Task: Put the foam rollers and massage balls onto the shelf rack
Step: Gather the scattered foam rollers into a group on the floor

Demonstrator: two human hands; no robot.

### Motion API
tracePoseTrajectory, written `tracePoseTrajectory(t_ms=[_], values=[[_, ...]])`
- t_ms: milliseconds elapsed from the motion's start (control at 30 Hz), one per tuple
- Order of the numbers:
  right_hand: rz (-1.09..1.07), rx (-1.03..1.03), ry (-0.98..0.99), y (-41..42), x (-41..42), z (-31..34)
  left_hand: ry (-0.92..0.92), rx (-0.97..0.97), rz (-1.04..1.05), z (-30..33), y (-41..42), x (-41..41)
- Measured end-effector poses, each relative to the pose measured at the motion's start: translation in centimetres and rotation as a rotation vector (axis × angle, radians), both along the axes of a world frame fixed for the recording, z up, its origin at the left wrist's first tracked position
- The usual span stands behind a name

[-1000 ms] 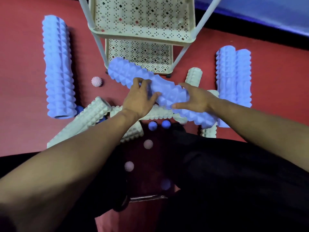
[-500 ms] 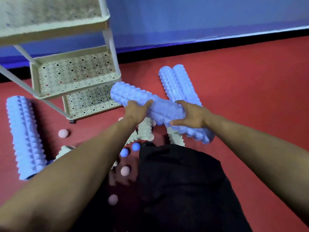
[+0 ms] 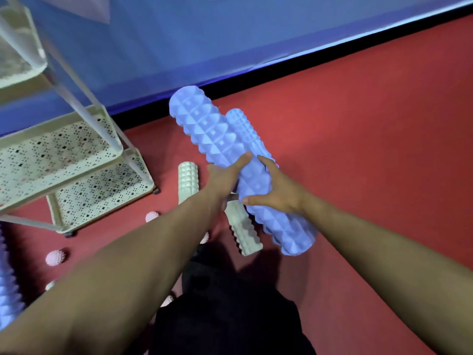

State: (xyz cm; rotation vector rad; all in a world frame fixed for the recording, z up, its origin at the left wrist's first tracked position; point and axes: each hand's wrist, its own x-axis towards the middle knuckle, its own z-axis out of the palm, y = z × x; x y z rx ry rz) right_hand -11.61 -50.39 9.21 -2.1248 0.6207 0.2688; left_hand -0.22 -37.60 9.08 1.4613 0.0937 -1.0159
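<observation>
I hold a long blue foam roller [image 3: 210,129] with pyramid studs above the red floor, one end tilted up toward the wall. My left hand [image 3: 225,175] grips its middle from the left and my right hand [image 3: 276,190] grips it from the right. Another blue roller [image 3: 243,126] lies on the floor behind it. Two cream rollers [image 3: 188,180] [image 3: 243,231] lie below my hands. The cream perforated shelf rack [image 3: 61,160] stands at the left, its visible tiers bare. A pink spiky ball [image 3: 56,257] lies near the rack's foot.
A further blue roller [image 3: 7,285] lies at the left edge. More pink balls [image 3: 152,216] sit on the floor beside my left arm. A blue wall [image 3: 230,42] with a black skirting runs along the back. My dark clothing [image 3: 230,311] fills the lower middle.
Both hands have lifted the blue roller and swung its far end up and to the right, away from the rack. The view has turned right, so the rack now sits at the left.
</observation>
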Motion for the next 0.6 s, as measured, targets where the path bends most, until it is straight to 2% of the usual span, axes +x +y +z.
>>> tracePoseTrajectory(t_ms=[133,300,600], values=[[-0.102,0.012,-0.02,-1.7,1.3,-3.0,-0.126,0.039,-0.082,-1.2,-1.8,1.2],[-0.224,-0.181,0.039,-5.1,3.9,-6.3,-0.304,0.226,-0.211,-4.3,-1.5,3.1],[-0.29,-0.286,0.211,-6.4,10.5,-11.8,-0.391,0.387,-0.198,-9.8,2.6,6.1]])
